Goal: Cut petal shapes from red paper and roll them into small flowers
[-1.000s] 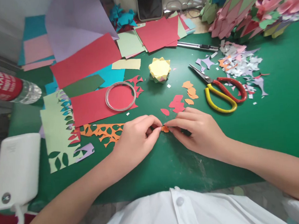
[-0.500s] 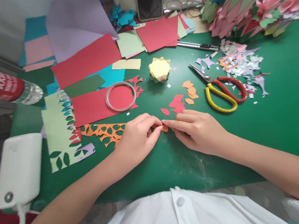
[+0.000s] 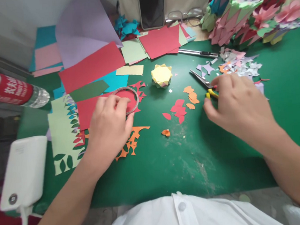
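My left hand (image 3: 111, 119) is over the red paper, its fingers curved at the near left edge of a clear tape roll (image 3: 137, 100). Thumb and forefinger stay apart, and the roll lies flat. Above the scissors (image 3: 201, 78) is my right hand (image 3: 240, 104), thumb spread from the fingers around the yellow and red handles, which it mostly hides. A small folded orange paper piece (image 3: 166, 133) rests on the table between the hands. Red paper petals (image 3: 178, 106) and orange paper petals (image 3: 191, 93) lie beyond it. Farther back stands a small yellow paper flower (image 3: 161, 75).
Coloured paper sheets (image 3: 90, 67) and cut-out orange scrap (image 3: 133, 142) cover the left side. A white power bank (image 3: 24, 172) and a bottle (image 3: 8, 88) flank them. A phone (image 3: 152, 7), a utility knife (image 3: 198, 52), paper scraps (image 3: 242, 64) and paper flowers (image 3: 257, 15) are farther back.
Both hands have let go of the orange piece and parted. My left hand has moved left to the tape roll, my right hand right, over the scissors.
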A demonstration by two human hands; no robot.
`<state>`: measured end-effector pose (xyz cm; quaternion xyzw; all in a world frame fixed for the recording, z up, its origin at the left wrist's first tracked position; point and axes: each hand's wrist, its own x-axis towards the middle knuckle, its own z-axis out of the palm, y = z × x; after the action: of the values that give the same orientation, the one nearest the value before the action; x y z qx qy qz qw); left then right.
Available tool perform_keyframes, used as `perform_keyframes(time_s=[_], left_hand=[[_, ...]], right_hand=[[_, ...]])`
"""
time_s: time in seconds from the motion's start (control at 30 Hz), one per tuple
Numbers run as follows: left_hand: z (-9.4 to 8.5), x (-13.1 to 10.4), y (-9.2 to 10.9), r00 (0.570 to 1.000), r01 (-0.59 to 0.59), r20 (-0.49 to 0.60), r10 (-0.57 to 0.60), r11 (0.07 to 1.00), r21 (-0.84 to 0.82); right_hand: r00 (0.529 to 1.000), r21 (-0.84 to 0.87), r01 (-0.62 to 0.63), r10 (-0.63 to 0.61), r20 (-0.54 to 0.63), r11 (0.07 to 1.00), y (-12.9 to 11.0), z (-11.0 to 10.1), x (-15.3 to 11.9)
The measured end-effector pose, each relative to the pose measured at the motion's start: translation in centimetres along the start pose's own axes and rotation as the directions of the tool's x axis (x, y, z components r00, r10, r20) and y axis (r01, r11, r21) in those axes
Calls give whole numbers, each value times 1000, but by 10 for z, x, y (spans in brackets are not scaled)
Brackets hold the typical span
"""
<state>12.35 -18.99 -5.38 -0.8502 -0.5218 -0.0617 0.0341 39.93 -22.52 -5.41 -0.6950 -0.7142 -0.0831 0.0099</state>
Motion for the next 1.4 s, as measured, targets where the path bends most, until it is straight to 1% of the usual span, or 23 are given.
perform_keyframes(time_s=[0.03, 0.1, 0.13, 0.2, 0.27, 0.33, 0.4, 0.47, 0.53, 0.6, 0.63, 0.7, 0.77, 0.83, 0.87, 0.9, 0.93, 1.0, 1.03, 1.1, 1.2, 1.3, 1.4], left_hand=[[1, 1, -3, 999, 1, 37, -1, 1000, 13], [4, 2, -7, 996, -9, 84, 10, 1000, -15], [4, 3, -7, 996, -14, 93, 17, 999, -38], [5, 3, -7, 997, -15, 80, 21, 997, -79], [5, 4, -7, 1000, 14, 29, -10, 991, -133], [3, 5, -6, 996, 45, -68, -59, 979, -197], [1, 5, -5, 976, 68, -184, -118, 964, -258], [-2, 4, -2, 943, 95, -272, -193, 938, -334], [-5, 2, 2, 917, 121, -281, -282, 869, -479], [-7, 0, 7, 910, 117, -225, -349, 736, -667], [-8, -1, 9, 907, 116, -190, -375, 658, -744], [-10, -2, 14, 902, 125, -127, -413, 531, -838], [-12, -3, 18, 904, 118, -81, -420, 427, -897], [-14, -4, 20, 919, 104, -39, -392, 337, -936], [-15, -5, 22, 929, 102, -14, -370, 292, -951], [-16, -6, 23, 938, 106, 14, -346, 249, -963], [-16, -7, 24, 947, 116, 44, -320, 211, -971], [-18, -10, 27, 959, 149, 101, -265, 169, -974], [-18, -12, 28, 962, 169, 125, -244, 168, -971], [-19, -15, 30, 966, 194, 155, -205, 187, -963], [-19, -18, 32, 974, 196, 162, -160, 230, -953], [-18, -19, 33, 986, 152, 125, -110, 292, -944], [-15, -20, 33, 994, 83, 52, -92, 380, -921]], right_hand=[[997, -48, -30, 34, 74, 998, 6, 0, 2], [981, -57, -29, 40, 190, 998, 16, 0, 5], [976, -39, -18, 26, 218, 999, 21, 1, 6], [972, 11, -11, 8, 236, 1000, 29, 2, 6], [969, 48, -18, 6, 248, 999, 34, 2, 6], [955, 44, -44, 29, 295, 998, 36, 2, 7], [936, 17, -102, 90, 340, 995, 36, 2, 9], [925, -9, -178, 171, 339, 984, 35, 2, 12], [923, -25, -237, 234, 305, 971, 34, 2, 14], [928, -37, -283, 283, 243, 958, 34, 2, 15], [933, -27, -303, 302, 196, 953, 34, 2, 15], [947, 40, -321, 318, 51, 946, 34, 4, 13], [947, 161, -268, 291, -138, 950, 33, 6, 10], [926, 273, -131, 216, -311, 953, 30, 8, 7], [913, 306, -44, 162, -374, 951, 27, 7, 5], [906, 323, 47, 96, -413, 945, 25, 7, 3], [904, 341, 131, 29, -427, 931, 22, 6, 1], [915, 387, 262, -99, -391, 884, 15, 2, -3], [918, 408, 305, -152, -365, 861, 11, 1, -4], [909, 420, 373, -237, -342, 827, 3, -1, -6], [873, 396, 453, -309, -377, 799, -5, -1, -8], [862, 415, 475, -315, -398, 776, -9, -2, -11], [853, 409, 492, -329, -406, 769, -10, -3, -14]])
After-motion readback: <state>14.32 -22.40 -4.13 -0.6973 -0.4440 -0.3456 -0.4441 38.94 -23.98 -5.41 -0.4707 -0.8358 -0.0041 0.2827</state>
